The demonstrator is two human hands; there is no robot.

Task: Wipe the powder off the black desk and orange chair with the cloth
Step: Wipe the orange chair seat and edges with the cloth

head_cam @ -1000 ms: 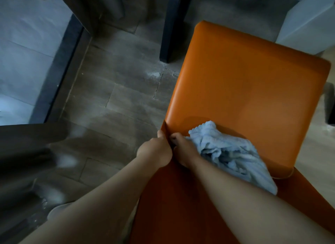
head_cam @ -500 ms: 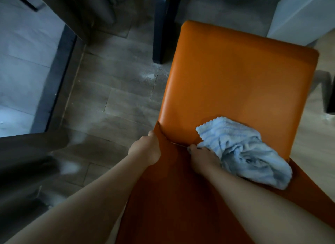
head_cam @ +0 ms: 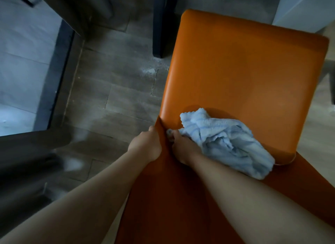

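Observation:
The orange chair (head_cam: 243, 76) fills the right half of the view, its seat ahead and its backrest under my forearms. A crumpled light blue cloth (head_cam: 224, 142) lies in the crease where seat meets backrest. My right hand (head_cam: 183, 149) grips the cloth's left end and presses it into that crease near the chair's left side. My left hand (head_cam: 146, 145) grips the backrest's left edge just beside it, fingers curled round the edge. The black desk's top is out of view.
A black leg (head_cam: 159, 24) stands on the wood-look floor just left of the seat's far corner. White powder (head_cam: 148, 72) dusts the floor by that leg. A dark frame (head_cam: 59, 71) and pale tiles lie to the left, a pale cabinet (head_cam: 304, 9) at the top right.
My right hand slid the cloth back left along the crease toward my left hand, after moving right half a second ago. My left hand kept its hold on the backrest edge.

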